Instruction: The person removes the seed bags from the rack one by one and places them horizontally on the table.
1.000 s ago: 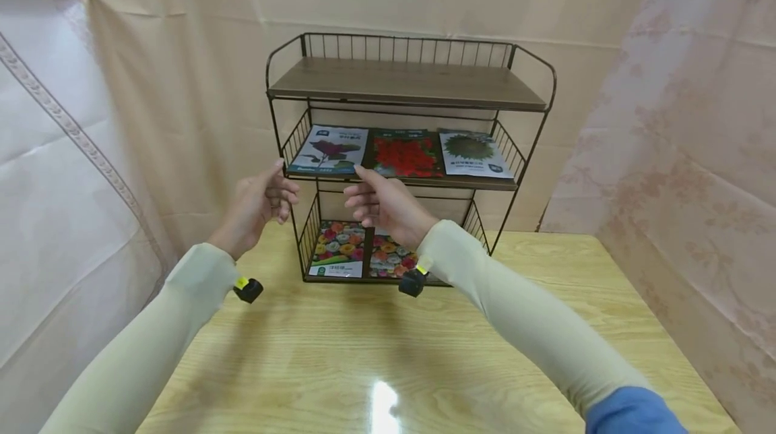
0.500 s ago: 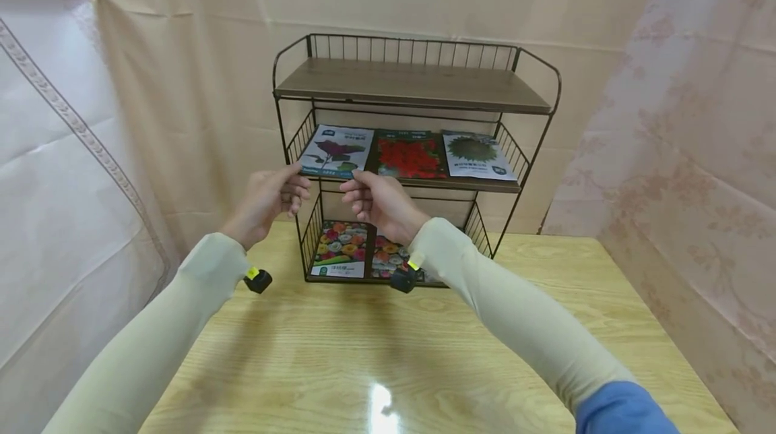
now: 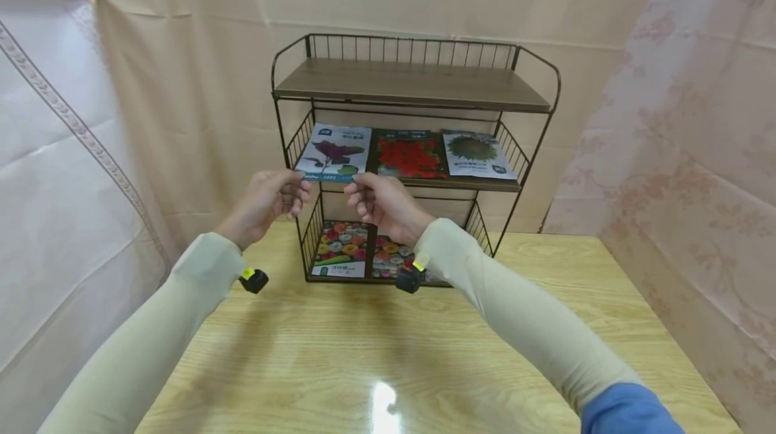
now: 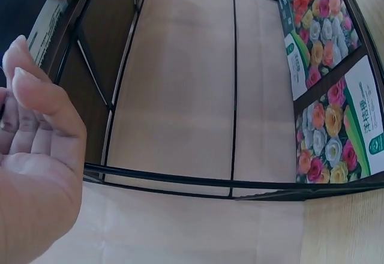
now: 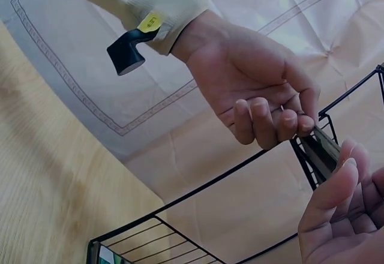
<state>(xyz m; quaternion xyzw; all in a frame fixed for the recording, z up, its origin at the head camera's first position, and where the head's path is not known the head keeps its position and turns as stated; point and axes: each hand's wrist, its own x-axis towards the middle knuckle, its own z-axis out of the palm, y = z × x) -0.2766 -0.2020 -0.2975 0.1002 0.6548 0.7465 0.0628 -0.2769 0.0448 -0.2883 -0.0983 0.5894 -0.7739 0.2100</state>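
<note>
In the head view a seed packet (image 3: 336,147) with a dark purple flower lies at the left of the middle shelf, its blue front edge reaching past the shelf's lip. My left hand (image 3: 267,203) pinches its front left corner between thumb and fingers. At the front right corner, my right hand (image 3: 391,206) pinches it in the same way. The right wrist view shows the packet (image 5: 321,149) edge-on between left hand (image 5: 252,90) and right hand (image 5: 351,216). Beside it on the shelf lie a red-flower packet (image 3: 409,156) and a sunflower packet (image 3: 475,154).
A three-tier wire rack (image 3: 524,171) with wooden boards stands at the back of the wood-grain table (image 3: 339,353). Its top board (image 3: 412,80) overhangs the packets. Colourful flower packets (image 3: 341,249) lie on the bottom tier. Cloth (image 3: 182,83) hangs behind and at both sides.
My left hand has come right onto the packet's corner, and both hands have taken hold of its front edge. The purple-flower packet has shifted slightly toward me.
</note>
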